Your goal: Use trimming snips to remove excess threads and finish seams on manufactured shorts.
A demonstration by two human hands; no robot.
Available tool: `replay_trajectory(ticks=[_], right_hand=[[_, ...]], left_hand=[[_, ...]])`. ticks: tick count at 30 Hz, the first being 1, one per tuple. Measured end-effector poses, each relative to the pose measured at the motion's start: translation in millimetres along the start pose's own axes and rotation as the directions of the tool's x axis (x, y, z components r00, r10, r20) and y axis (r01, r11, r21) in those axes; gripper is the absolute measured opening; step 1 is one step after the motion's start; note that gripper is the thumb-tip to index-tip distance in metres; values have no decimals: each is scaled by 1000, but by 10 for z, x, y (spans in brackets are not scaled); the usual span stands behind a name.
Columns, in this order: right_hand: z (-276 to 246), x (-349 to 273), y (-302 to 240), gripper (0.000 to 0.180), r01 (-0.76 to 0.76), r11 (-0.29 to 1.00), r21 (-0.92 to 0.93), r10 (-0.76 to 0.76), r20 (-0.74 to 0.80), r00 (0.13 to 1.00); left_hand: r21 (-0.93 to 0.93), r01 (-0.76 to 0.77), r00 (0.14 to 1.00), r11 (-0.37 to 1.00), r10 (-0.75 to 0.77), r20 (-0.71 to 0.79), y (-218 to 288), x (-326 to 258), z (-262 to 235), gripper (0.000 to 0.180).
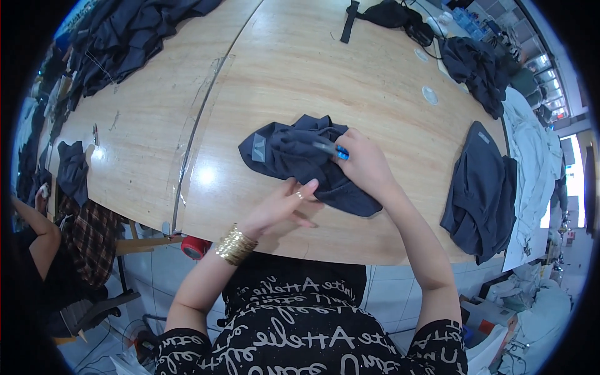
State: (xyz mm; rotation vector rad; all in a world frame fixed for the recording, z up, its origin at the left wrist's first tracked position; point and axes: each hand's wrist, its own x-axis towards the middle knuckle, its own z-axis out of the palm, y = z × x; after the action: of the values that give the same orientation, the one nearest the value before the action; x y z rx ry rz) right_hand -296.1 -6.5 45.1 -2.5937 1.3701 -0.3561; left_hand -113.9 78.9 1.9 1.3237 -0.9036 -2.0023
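Note:
A dark navy garment piece [290, 150] lies crumpled on the wooden table in front of me, with a grey patch [259, 148] at its left end. My right hand [365, 164] is closed around small blue-handled thread snips [341, 152]. Their blades point left over the cloth and look blurred. At the garment's near edge, my left hand [281, 205] has its fingers apart, the thumb close to or touching the fabric. A gold bracelet [236, 245] circles my left wrist.
Another folded dark garment [480, 190] lies to the right, beside pale cloth [528, 150]. Dark fabric heaps [128, 44] cover the far left. A small dark piece [73, 169] and a metal tool [95, 134] lie left, near another person's arm [40, 240]. A seam [206, 106] crosses the table [312, 81].

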Motion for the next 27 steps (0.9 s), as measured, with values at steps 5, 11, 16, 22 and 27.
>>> replay_trajectory(ticks=[5, 11, 16, 22, 27], right_hand=[[-520, 30, -302, 13, -455, 180, 872, 266, 403, 876], [-531, -294, -26, 9, -80, -255, 964, 454, 192, 870], [74, -695, 106, 14, 27, -692, 721, 311, 265, 913], [90, -938, 212, 15, -389, 445, 807, 598, 56, 800], [-326, -625, -14, 21, -357, 513, 781, 573, -2, 820]], left_hand=[[-265, -328, 944, 907, 320, -76, 269, 33, 83, 42], [-502, -379, 916, 777, 394, -82, 443, 48, -347, 35], [-914, -235, 817, 331, 577, -1, 424, 48, -606, 41], [-212, -282, 914, 936, 195, -356, 234, -148, -858, 41], [588, -197, 673, 784, 544, -500, 114, -539, -819, 54]])
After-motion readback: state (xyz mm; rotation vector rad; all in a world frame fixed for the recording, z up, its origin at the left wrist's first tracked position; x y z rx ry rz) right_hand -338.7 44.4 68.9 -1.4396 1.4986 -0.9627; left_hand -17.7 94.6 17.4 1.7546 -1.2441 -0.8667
